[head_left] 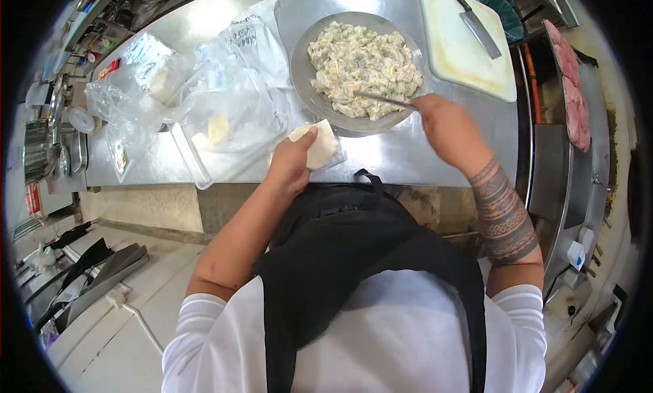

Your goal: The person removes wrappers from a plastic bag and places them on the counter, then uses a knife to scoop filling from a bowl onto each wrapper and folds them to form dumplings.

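My left hand (291, 163) holds a pale, square dough wrapper (322, 150) near the table's front edge, the thumb pressed on top of it. My right hand (450, 133) grips a thin metal utensil (384, 100). Its far end rests in a chunky, pale filling (360, 63) flecked with green and yellow. I cannot make out whether the utensil is a knife or a spreader. The filling lies in a wide, round metal bowl (301, 73) in front of me. Left of my left hand is a plastic-lined tray (189, 163) with a small yellowish piece (218, 129) on it.
Clear plastic bags (136, 87) and a marked white bag (262, 46) cover the table's left part. At the right back, a knife (481, 34) lies on a white cutting board (469, 59). Pink slabs that look like meat (575, 87) lie beyond it. The steel table (371, 161) ends at my apron.
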